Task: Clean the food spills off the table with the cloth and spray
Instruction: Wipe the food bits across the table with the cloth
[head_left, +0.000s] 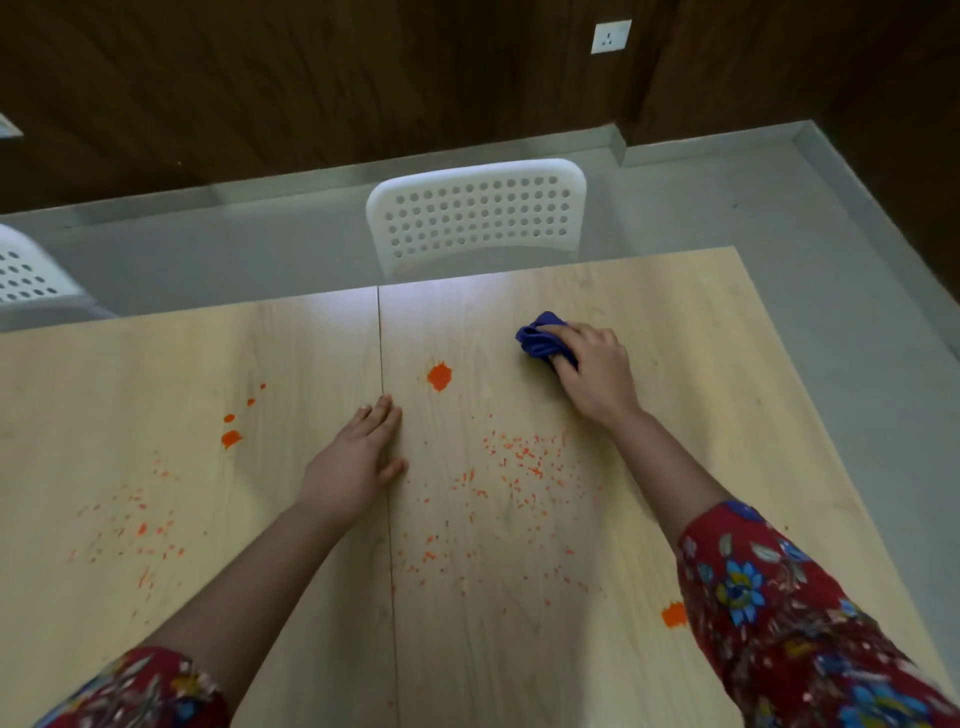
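- Right of centre in the frame, the right hand (597, 370) grips the cloth (540, 340), wadded on the table (680, 312)
- left hand (361, 460) lies flat, holding nothing
- cloth looks soft, light; best held bunched

White perforated chair (478, 213), second white chair (26, 275) at left, wall socket (611, 36), wood-panelled wall (311, 78), grey floor (727, 208)

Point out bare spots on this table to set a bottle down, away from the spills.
Bare: the far-left stretch of the light wooden table, beyond the orange blobs; the far-right corner past the right hand gripping the crumpled blue cloth. Crowded: orange specks across the middle and near-left.
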